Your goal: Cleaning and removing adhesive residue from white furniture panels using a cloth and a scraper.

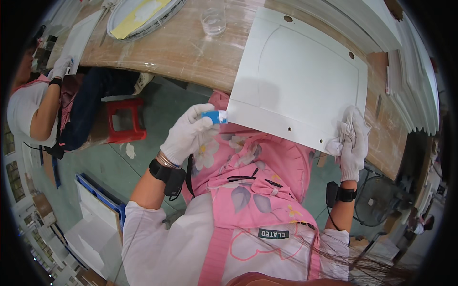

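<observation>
Off the near left corner of a white panel (305,76), my gloved left hand (188,131) is closed round a small flat blue scraper (214,117) with white smears on its end. The panel lies on the wooden table, its near edge reaching over my lap; a curved line and several holes mark its face. At the panel's near right corner, my gloved right hand (354,148) grips a crumpled white cloth (352,125) against the surface. Part of the cloth is hidden under the fingers.
A round tray (171,13) with a yellow sheet bearing white paste and a clear cup of liquid (213,21) stand at the table's far side. White panels (410,71) are stacked at right. At left, another person (36,114) works near a red stool (126,121). A fan (379,200) stands lower right.
</observation>
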Available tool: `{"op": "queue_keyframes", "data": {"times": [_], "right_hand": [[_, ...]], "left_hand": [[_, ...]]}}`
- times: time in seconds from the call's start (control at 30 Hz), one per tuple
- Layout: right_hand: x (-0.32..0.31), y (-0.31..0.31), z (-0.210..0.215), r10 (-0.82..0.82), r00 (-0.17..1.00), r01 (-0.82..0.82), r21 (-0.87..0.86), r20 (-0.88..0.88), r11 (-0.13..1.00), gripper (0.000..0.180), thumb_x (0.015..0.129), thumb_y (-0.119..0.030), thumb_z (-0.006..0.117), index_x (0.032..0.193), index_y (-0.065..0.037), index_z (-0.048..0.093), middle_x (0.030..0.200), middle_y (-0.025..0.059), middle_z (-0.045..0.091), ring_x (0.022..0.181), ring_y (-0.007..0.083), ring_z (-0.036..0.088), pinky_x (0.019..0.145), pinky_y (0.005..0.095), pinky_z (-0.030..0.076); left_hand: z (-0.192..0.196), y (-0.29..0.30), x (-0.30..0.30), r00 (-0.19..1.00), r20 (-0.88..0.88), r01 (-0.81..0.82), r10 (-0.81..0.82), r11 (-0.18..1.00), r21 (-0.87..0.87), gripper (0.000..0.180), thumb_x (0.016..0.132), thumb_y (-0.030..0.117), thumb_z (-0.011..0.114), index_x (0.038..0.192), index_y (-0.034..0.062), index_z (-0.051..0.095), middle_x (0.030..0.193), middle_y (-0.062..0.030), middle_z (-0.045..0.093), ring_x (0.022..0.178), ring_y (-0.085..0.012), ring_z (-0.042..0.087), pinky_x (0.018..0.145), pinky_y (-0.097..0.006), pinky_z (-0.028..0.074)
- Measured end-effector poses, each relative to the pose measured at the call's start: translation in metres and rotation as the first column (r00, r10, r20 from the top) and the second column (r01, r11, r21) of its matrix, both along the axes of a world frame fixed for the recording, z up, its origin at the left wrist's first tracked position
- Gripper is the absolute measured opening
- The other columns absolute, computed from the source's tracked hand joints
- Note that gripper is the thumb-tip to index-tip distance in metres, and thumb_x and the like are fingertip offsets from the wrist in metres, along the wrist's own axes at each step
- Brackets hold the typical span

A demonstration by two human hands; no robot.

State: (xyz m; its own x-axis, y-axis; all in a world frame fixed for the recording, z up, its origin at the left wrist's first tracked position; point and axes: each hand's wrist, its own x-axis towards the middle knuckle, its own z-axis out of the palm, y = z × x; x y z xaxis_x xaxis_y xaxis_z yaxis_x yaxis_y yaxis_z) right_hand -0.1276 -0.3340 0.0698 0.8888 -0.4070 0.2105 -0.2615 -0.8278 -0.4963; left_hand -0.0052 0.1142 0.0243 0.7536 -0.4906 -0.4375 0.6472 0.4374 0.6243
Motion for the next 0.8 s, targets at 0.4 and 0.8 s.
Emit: {"op": "queue_keyframes", "data": {"times": [0.4, 0.8], "right_hand": [[0.002, 0.003, 0.0, -0.009, 0.997, 0.006, 0.052, 0.074, 0.999, 0.041, 0.092, 0.003, 0.057, 0.133, -0.004, 0.062, 0.127, 0.0173, 0.064, 0.118, 0.0316, 0.06, 0.105, 0.0389, 0.045], [0.0, -0.001, -0.004, 0.008, 0.996, -0.011, 0.025, 0.091, 1.0, 0.039, 0.094, -0.002, 0.058, 0.133, -0.003, 0.062, 0.128, 0.0185, 0.064, 0.117, 0.0328, 0.062, 0.103, 0.0397, 0.047]], "left_hand": [[-0.002, 0.005, -0.017, 0.994, 0.056, -0.099, 0.095, 0.993, 0.072, 0.032, 0.09, -0.001, 0.067, 0.119, 0.0031, 0.054, 0.113, -0.013, 0.064, 0.103, -0.0245, 0.069, 0.092, -0.038, 0.059], [0.009, -0.003, -0.028, 0.965, 0.259, -0.156, 0.039, 0.881, 0.447, 0.052, 0.081, -0.001, 0.075, 0.125, 0.0022, 0.048, 0.112, -0.0073, 0.06, 0.097, -0.0142, 0.062, 0.086, -0.028, 0.054]]}}
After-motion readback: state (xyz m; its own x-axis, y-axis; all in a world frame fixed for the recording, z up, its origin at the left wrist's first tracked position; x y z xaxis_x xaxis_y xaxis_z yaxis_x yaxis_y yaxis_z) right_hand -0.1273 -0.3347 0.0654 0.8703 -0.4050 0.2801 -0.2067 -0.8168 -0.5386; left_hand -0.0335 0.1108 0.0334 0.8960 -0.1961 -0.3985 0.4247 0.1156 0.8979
